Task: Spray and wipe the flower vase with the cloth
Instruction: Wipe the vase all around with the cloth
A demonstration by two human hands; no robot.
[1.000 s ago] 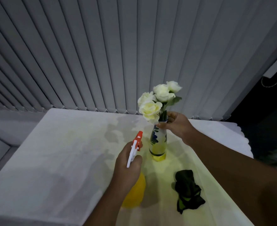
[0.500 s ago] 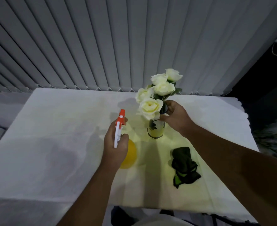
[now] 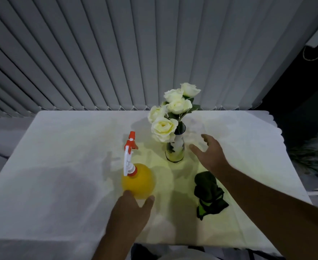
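Note:
A slim painted flower vase [image 3: 175, 150] with white roses [image 3: 170, 114] stands upright near the middle of the table. A yellow spray bottle [image 3: 138, 182] with a white and orange trigger head stands on the cloth to its left. My left hand [image 3: 131, 215] is just behind the bottle's base, fingers apart, fingertips at its near side, not gripping. My right hand [image 3: 209, 153] hovers right of the vase with fingers spread, a small gap between them. A dark green cloth [image 3: 208, 193] lies crumpled on the table under my right forearm's left side.
The table [image 3: 60, 166] is covered by a white tablecloth, its near edge at the bottom of the frame. Grey vertical blinds [image 3: 117, 53] hang right behind the far edge. A dark gap and some foliage [image 3: 315, 162] lie off the right side.
My left hand has set the spray bottle down on the table and let go of it. My right hand has released the vase neck and pulled away to the right.

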